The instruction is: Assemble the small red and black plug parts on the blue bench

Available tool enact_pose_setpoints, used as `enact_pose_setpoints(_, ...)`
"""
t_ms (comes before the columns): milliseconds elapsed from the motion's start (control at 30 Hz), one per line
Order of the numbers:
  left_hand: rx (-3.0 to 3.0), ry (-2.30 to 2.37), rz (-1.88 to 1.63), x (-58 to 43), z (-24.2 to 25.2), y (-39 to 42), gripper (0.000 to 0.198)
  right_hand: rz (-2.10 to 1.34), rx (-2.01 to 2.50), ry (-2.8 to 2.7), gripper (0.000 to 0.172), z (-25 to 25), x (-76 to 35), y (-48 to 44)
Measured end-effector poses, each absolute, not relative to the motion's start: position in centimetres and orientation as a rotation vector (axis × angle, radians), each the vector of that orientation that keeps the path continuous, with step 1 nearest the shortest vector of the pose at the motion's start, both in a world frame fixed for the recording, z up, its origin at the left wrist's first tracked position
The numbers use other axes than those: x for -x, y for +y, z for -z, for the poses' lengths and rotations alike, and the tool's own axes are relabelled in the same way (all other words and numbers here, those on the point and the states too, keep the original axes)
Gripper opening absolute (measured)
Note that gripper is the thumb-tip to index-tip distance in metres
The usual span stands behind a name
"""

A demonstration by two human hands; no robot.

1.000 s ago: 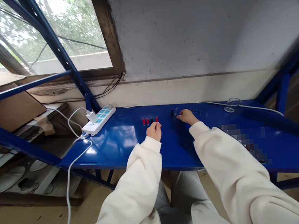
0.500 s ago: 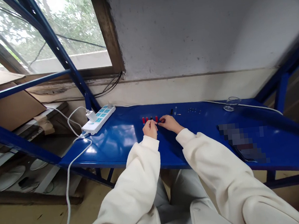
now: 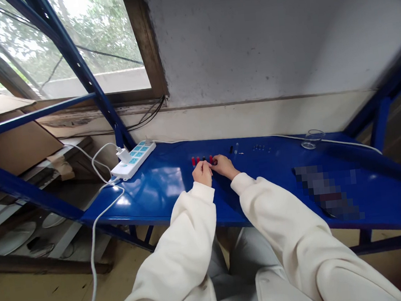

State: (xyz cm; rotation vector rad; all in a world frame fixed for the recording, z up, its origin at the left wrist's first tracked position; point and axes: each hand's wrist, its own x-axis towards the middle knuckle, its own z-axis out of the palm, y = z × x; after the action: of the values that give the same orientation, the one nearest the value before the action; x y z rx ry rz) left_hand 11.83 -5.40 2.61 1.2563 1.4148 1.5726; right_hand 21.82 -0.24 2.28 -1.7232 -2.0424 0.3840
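My left hand point(image 3: 202, 173) and my right hand point(image 3: 224, 165) meet fingertip to fingertip above the blue table point(image 3: 162, 196). Both are pinched closed; whatever lies between the fingers is too small to make out. Just beyond them small cylinders form a row: a red one point(image 3: 193, 161) at the left, another red one point(image 3: 197, 159) beside it, a black one point(image 3: 204, 158), and a further red one point(image 3: 211, 159) by my right fingertips. Farther right lie a small black piece point(image 3: 231, 150) and a clear tube-like piece point(image 3: 236, 148).
Several tiny clear pieces point(image 3: 259, 147) lie toward the back of the table. A clear glass cup point(image 3: 308, 145) stands at the right, behind a blurred dark object point(image 3: 327, 192). On the left sits a white power strip point(image 3: 134, 160) with its cable point(image 3: 93, 255) hanging over the edge.
My right hand has moved left, so its fingertips now meet those of my left hand. My left hand has stayed almost in place.
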Motion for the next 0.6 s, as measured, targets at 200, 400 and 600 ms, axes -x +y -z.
enact_pose_setpoints(200, -1.248, 1.406, -1.576, -11.9, -2.6, -5.5, 0.026, -0.447, 1.715, -1.945, 0.015, -2.7, -21.8, -0.4)
enact_pose_setpoints(400, -1.391, 1.301, -1.595, -12.2, -3.0, -5.8, 0.022, -0.279, 1.57, -1.913, 0.016, -4.9, -23.4, -2.2)
enact_pose_setpoints(600, -1.696, 1.132, -1.566, -13.0, -4.3, -6.0, 0.042, 0.083, 1.514, -2.008, 0.017, -5.2, -24.5, -5.5)
